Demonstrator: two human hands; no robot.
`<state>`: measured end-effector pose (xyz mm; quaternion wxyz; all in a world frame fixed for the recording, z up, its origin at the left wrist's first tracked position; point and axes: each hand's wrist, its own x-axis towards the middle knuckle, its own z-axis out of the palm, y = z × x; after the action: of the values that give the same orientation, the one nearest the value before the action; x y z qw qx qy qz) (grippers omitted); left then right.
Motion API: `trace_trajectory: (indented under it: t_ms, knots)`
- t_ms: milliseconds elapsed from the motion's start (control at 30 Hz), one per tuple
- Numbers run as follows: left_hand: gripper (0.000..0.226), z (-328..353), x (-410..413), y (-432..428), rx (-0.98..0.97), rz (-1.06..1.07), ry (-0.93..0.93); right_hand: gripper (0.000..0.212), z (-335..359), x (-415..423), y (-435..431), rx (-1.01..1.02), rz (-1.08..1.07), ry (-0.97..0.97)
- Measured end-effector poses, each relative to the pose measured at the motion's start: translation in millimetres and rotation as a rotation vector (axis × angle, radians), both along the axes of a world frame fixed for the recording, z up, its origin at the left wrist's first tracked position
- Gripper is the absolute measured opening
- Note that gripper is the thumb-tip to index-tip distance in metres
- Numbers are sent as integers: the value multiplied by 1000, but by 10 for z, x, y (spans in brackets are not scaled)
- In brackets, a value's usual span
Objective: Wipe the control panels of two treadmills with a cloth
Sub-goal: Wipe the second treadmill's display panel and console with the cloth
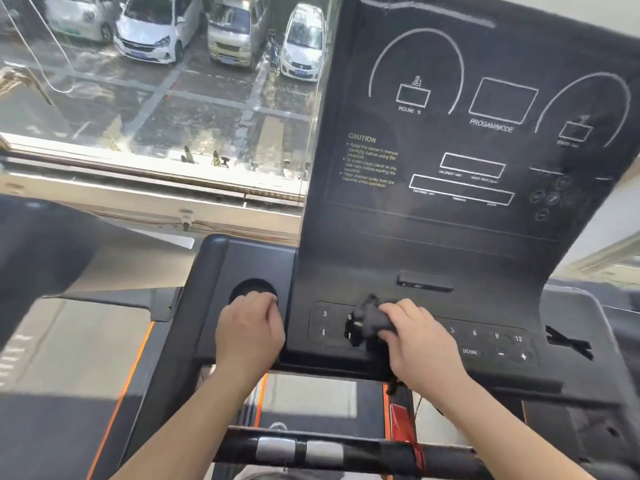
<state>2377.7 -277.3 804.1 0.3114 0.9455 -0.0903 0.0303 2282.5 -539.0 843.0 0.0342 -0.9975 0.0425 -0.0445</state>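
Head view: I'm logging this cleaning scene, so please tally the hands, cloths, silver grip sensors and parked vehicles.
Hands: 2 (left hand, right hand)
Cloth: 1
Silver grip sensors: 2
Parked vehicles: 4
Total: 9

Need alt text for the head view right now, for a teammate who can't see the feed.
Seen from above, a person's right hand presses a dark cloth onto the lower button row of a black treadmill control panel. The left hand rests closed on the console beside a round cup recess. Parked cars show through the window on the left.
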Motion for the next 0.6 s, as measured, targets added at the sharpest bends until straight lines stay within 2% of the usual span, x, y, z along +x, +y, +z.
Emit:
trace_trajectory:
  t_ms: [67,133,267,367,600]
  knots:
    - [13,56,-27,-97,-41,70,34,34,-16,78,236,-1,-167,-29]
    - [18,73,-86,-183,-92,143,33,35,-42,153,589,16,-221,-41]
    - [34,104,-160,-369,-122,132,-22,34,-114,152,863,148,60,-69]
    - [32,125,-175,-466,-169,56,-38,37,-50,109,530,176,149,3]
    - [24,194,-467,-1085,-265,-193,-57,40,-87,-247,-538,220,-35,-31]
